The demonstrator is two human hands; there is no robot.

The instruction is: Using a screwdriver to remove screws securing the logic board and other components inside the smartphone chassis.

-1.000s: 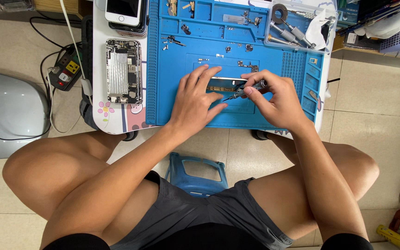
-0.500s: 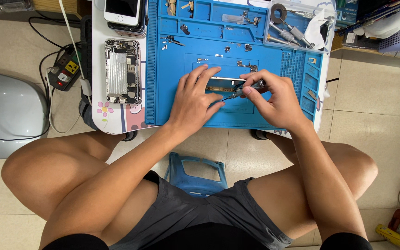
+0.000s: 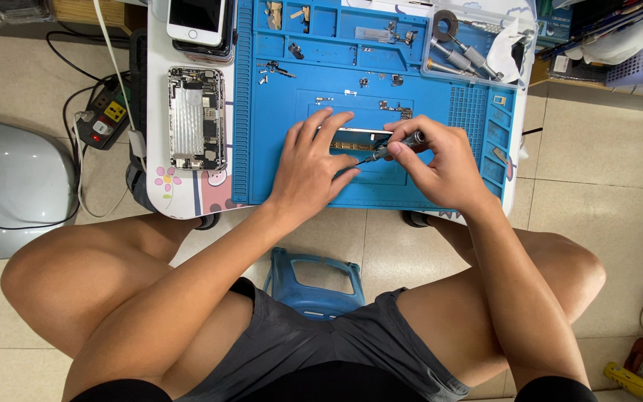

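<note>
Two bare hands work over the blue repair mat (image 3: 284,179), nearest the person. The left hand (image 3: 310,167) lies flat on the mat's middle, fingers spread, gripping nothing, its fingertips touching a narrow circuit strip (image 3: 351,146). The right hand (image 3: 444,164) is closed around a small screwdriver (image 3: 392,147), pinched between thumb and fingers, its tip pointing down at the strip. Left of the mat lies an opened phone body (image 3: 196,119); beyond that, a white phone (image 3: 196,21). At the mat's far right corner sits a clear tray of tools (image 3: 470,52).
</note>
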